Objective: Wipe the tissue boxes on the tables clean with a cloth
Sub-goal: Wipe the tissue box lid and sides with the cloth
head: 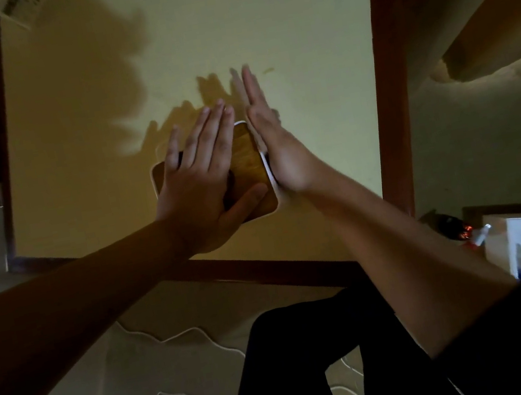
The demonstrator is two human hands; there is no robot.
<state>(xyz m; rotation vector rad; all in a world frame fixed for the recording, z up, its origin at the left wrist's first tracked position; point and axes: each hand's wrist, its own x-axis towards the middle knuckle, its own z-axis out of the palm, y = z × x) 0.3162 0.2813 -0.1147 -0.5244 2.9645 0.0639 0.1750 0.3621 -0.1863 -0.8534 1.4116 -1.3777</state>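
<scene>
Wood-topped tissue box (247,161) looks light, stiff, likely slippery; left hand (201,186) lies flat on top, right hand (274,153) pressed flat against its side, neither grip clenched.

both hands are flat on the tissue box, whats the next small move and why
Probably fetch a cloth: none shows in view. The left hand lies flat on the tissue box lid and the right hand presses its side edge-on, fingers straight, so the box looks steadied but nothing is wiping it.

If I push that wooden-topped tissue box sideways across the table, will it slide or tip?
Probably slide. The tissue box looks low and flat, so tipping seems unlikely. Its smooth top and the smooth table suggest little grip. The left hand lies flat on top, the right hand against its side.
</scene>
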